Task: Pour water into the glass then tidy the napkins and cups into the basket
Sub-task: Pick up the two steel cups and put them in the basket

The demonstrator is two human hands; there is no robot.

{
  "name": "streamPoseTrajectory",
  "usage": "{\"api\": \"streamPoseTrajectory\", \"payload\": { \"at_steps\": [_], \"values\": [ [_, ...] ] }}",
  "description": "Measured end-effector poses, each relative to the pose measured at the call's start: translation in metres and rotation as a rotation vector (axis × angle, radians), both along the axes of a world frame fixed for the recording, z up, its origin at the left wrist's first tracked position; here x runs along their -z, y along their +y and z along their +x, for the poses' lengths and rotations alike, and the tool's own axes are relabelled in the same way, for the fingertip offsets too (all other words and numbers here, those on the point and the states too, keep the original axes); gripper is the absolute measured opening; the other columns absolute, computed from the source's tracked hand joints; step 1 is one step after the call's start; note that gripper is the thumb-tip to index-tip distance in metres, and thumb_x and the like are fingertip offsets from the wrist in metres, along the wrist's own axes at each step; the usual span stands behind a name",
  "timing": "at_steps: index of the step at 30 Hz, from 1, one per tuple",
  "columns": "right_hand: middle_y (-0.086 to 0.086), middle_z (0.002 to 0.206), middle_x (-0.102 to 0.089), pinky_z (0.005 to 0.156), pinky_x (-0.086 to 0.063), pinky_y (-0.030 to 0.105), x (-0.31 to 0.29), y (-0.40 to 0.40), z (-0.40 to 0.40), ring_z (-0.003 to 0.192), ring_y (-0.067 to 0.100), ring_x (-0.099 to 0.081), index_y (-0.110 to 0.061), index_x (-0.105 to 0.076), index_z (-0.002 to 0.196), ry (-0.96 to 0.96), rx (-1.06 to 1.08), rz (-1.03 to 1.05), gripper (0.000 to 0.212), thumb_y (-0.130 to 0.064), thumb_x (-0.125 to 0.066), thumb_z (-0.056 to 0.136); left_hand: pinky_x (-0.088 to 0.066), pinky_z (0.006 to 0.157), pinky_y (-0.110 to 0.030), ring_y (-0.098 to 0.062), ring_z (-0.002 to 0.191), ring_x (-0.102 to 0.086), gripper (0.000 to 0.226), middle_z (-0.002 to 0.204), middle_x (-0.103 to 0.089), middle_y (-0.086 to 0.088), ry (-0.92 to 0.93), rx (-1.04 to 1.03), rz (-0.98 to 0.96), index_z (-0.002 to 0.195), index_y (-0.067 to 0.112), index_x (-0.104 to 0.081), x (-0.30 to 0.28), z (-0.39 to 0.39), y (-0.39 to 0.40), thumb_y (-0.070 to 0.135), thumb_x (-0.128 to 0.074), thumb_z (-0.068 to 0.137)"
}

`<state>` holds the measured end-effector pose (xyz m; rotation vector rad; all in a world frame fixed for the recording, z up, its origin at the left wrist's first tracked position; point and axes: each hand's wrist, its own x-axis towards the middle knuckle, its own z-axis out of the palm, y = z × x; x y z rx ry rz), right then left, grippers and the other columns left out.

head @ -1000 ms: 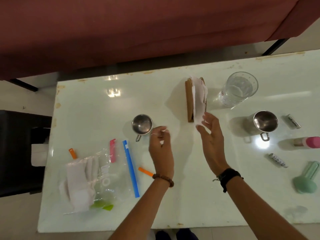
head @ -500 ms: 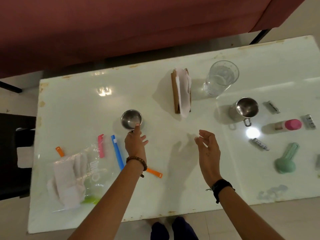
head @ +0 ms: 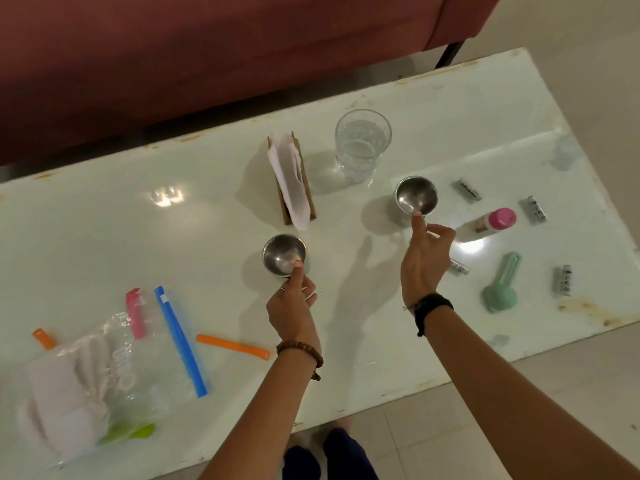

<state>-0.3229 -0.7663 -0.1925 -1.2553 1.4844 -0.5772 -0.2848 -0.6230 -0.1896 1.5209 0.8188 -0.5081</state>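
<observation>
White bench runs across the frame, red sofa along the top.

Lower left: clear plastic bag w/ white napkins inside, a green bit at its lower edge. Short orange clip just left of the bag. Pink clip and long blue clip lie over the bag's upper right side. Longer orange clip lies flat right of the blue one, near the left wrist.

Centre: left hand, bead bracelet on wrist, closed on the handle of a steel cup; thumb tip sits on the rim, fingers curled under. Cup's mouth faces the camera; can't tell if it's off the bench or resting. Above it, upper centre, a wooden napkin holder stands on the bench w/ white napkins tucked in it, one corner hanging out the near end.

Right of the holder: glass upright, part full of water, well apart from both hands.

Right of centre: right hand, black band on wrist, pinching the handle of a second steel cup, thumb tip at its rim. Cup empty.

Right side: small labelled sachets scattered, one partly behind the right hand. Bottle w/ pink cap lies on its side just right of the right hand. Mint-green plastic clip below it, lower right.

No basket in the frame.
</observation>
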Motion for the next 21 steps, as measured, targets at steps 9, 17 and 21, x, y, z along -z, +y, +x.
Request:
{"api": "streamPoseTrajectory", "payload": {
  "at_steps": [9,17,21],
  "values": [
    [0.004,0.066,-0.052,0.057,-0.034,0.029,-0.006,-0.003,0.012,0.07,0.025,-0.049,-0.003,-0.053,0.073,0.151,-0.067,0.042,0.038,-0.038,-0.052,0.087,-0.054,0.074,-0.03,-0.021,0.078,-0.065,0.028,0.061,-0.065,0.0,0.0,0.06,-0.042,0.058,0.013,-0.064,-0.008,-0.005,0.0,0.029,-0.067,0.081],
    [0.01,0.067,-0.059,0.079,-0.049,0.045,-0.065,0.12,0.008,0.087,0.035,-0.062,0.007,-0.052,0.073,0.035,-0.207,0.108,0.045,-0.036,-0.057,0.084,-0.052,0.069,-0.026,-0.018,0.076,-0.065,0.026,0.066,-0.069,-0.003,-0.083,-0.011,-0.133,0.059,0.016,-0.069,-0.051,0.007,0.073,0.026,-0.066,0.082],
    [0.015,0.067,-0.054,0.086,-0.045,0.053,-0.104,0.209,0.04,0.078,0.038,-0.056,-0.001,-0.056,0.069,-0.029,-0.373,0.149,0.04,-0.038,-0.058,0.084,-0.053,0.067,-0.022,-0.015,0.072,-0.068,0.024,0.066,-0.072,-0.003,-0.16,-0.095,-0.129,0.061,0.011,-0.07,-0.081,0.037,0.165,0.026,-0.067,0.079]
  ]
}}
